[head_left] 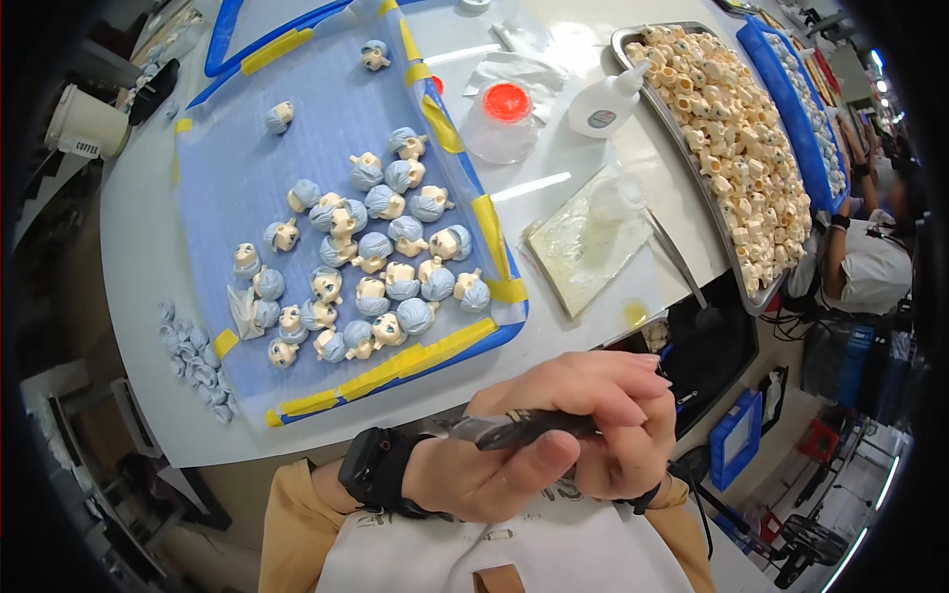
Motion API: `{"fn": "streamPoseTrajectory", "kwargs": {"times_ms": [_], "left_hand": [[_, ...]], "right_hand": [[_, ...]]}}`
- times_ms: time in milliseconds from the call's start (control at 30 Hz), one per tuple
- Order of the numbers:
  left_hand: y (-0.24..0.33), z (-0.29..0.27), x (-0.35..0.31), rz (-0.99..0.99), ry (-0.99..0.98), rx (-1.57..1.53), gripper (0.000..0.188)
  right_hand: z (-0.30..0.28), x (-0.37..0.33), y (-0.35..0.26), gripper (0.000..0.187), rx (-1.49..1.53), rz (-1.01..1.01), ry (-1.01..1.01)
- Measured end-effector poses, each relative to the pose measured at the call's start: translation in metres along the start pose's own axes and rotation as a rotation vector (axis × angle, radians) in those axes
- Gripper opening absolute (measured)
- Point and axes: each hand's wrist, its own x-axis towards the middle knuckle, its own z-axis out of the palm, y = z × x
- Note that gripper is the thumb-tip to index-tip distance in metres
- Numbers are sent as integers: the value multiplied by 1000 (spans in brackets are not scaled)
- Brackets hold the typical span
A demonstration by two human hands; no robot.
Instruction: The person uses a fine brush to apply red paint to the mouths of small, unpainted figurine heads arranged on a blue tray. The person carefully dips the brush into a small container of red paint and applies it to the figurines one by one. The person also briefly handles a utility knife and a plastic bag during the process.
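My left hand [484,479], with a black watch on its wrist, is closed around a thin, dark, glossy object [519,428], seen nearly edge-on. Its thumb lies along the near side and the fingers are on the far side. Close against it, my right hand [633,435] has curled fingers overlapping the left fingertips; what they hold, if anything, is hidden. Both hands are above my lap, just off the table's front edge. Beyond them, a blue tray [227,178] edged with yellow tape carries several small doll heads [373,250] with pale blue hair.
Loose blue hair pieces [193,351] lie left of the tray. A red-lidded jar [501,124], a squeeze bottle [605,104] and a glue-smeared plate [583,242] stand to its right. Farther right, a metal tray [756,237] is heaped with doll faces. A person [870,262] works there.
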Motion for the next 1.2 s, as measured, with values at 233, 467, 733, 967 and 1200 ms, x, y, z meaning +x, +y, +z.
{"fn": "streamPoseTrajectory", "kwargs": {"times_ms": [233,467,733,967,1200], "left_hand": [[1,5,2,41,32,-102,38],[-2,11,-4,-5,106,-172,37],[5,5,-11,-35,400,38,35],[33,3,-2,-510,342,-130,43],[43,0,-7,-464,345,73,38]], "right_hand": [[-15,-13,-5,44,209,186,-136],[-18,-12,-7,43,217,268,-214],[-53,21,20,27,-351,90,-13],[-72,31,89,23,-797,322,-256],[-79,31,67,11,-467,535,84]]}}
